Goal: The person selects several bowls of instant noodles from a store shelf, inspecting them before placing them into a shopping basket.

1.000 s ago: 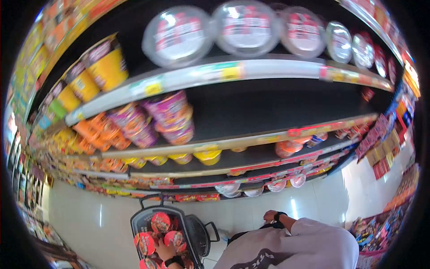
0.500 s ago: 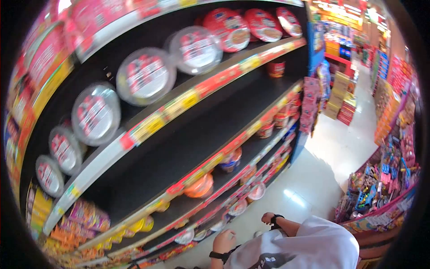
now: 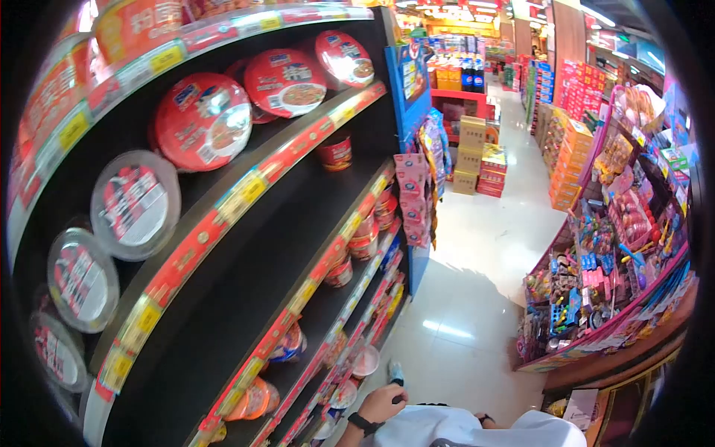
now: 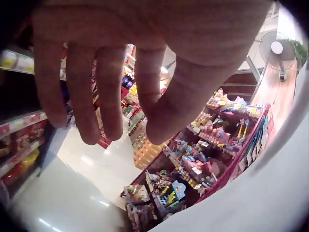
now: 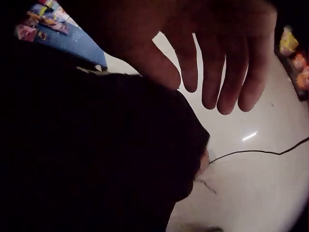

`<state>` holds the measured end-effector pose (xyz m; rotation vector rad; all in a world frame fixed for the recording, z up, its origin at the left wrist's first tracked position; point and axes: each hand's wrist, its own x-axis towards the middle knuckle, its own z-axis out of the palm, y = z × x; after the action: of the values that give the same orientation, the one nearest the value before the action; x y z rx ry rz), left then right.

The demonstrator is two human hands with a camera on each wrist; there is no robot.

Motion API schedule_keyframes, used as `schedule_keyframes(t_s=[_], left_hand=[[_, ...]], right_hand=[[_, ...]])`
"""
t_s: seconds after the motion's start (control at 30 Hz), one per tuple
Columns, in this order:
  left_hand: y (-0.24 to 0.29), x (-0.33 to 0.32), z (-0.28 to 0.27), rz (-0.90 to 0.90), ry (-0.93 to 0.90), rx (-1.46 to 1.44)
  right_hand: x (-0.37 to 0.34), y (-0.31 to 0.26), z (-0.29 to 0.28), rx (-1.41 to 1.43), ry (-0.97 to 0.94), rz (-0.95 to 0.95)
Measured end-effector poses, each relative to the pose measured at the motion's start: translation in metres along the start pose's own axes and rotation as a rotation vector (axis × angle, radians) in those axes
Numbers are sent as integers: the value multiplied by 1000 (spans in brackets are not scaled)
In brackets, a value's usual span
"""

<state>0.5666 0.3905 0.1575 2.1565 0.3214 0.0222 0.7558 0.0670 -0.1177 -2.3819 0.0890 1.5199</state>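
Note:
My left hand (image 3: 383, 402), with a dark band on its wrist, hangs in front of the white shirt at the lower edge of the head view. In the left wrist view its fingers (image 4: 109, 92) hang loose with nothing between them. Most of my right hand (image 3: 485, 421) is hidden behind the shirt in the head view. The right wrist view shows that right hand (image 5: 212, 63) empty, its fingers loosely extended over the pale floor beside dark clothing. Nearest the left hand are lower shelves with an orange noodle bowl (image 3: 253, 398) and several cups.
Red-lidded noodle bowls (image 3: 202, 121) and clear-lidded bowls (image 3: 136, 205) line an upper shelf on the left. A display bin of small goods (image 3: 596, 298) stands on the right. Between them runs a tiled aisle (image 3: 465, 261), with stacked cartons (image 3: 468, 156) farther along.
The view has swung right from the shelf front to the aisle. My left hand has left the red-lidded noodle cups in the basket, which is now out of view. The right hand has gone behind the shirt.

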Motion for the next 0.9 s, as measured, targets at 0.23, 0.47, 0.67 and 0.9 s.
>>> schedule_keyframes(t_s=[0.23,0.47,0.67,0.9], left_hand=[[-17,115,-44,134,-76,-202],[17,219,-161,209,238,-338],[13,277,-226,308,633,-512],[6,267,-241,457,495,-380]], right_hand=[[48,-84,-47,61,-99,-37],[72,-374,-204,238,86,-711],[-178,-668,-297,420,-374,-1345],[-151,-864,-333,206,-563,-1148]])
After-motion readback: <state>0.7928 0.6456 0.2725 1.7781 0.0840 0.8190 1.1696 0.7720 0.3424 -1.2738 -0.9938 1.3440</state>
